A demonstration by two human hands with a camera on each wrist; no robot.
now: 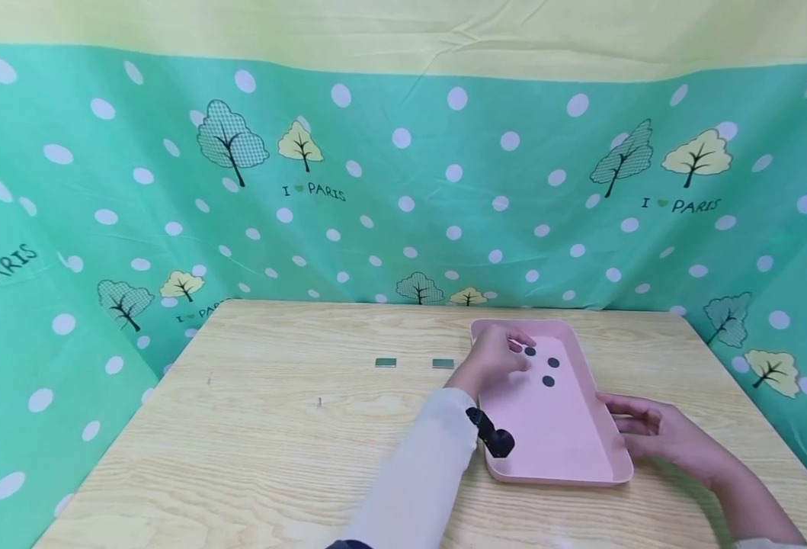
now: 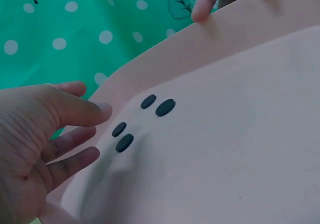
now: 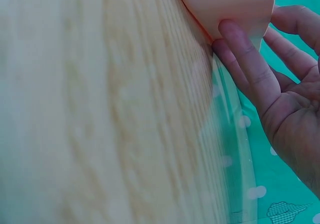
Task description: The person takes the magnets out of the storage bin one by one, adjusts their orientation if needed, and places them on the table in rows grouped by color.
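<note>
A: Where do the dark discs (image 1: 553, 363) lie?
B: Within the tray (image 1: 543, 435) on the bench (image 1: 273, 442); likely light and rigid, best pinched at the edges. Left hand (image 1: 491, 357): fingers parted, empty. Right hand (image 1: 670, 435): extended fingers touch the tray's side.

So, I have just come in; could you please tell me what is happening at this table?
A person is working at a pale wood-grain table. The left hand is over the left side of a shallow pink rectangular tray, close to four flat, dark round discs on its floor; none appears to be held. The right hand touches the tray's right side wall. Two small grey-green rectangular pieces lie on the table, to the left of the tray.
</note>
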